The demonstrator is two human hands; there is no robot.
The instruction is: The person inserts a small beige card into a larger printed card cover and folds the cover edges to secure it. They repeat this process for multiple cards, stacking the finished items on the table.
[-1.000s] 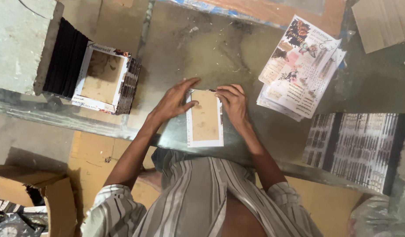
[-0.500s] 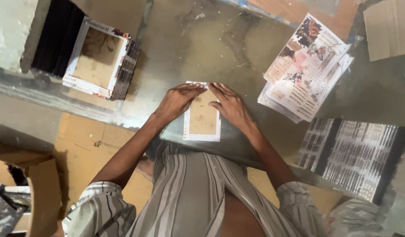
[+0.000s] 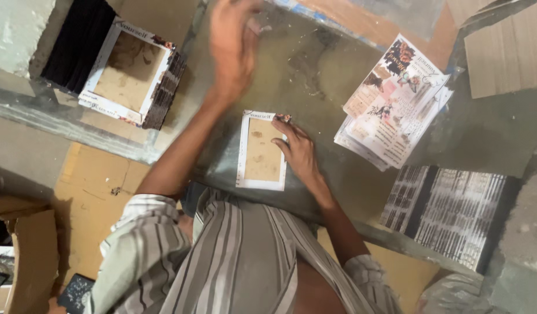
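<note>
While right hand (image 3: 297,152) presses card frame (image 3: 261,151) flat, left hand (image 3: 233,43) hovers open — hands well apart.

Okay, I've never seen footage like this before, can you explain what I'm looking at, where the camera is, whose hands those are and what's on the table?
The camera sits on a person's head and looks straight down, so you see their own striped shirt and two bare hands over a glass-topped table. The right hand presses on a small cardboard piece with a white printed border lying flat in front of them. The left hand is lifted above the table, blurred and holding nothing that I can see. To one side lies a loose pile of printed sheets, with a black-and-white stack below it. On the other side is a stack of similar bordered pieces.
</note>
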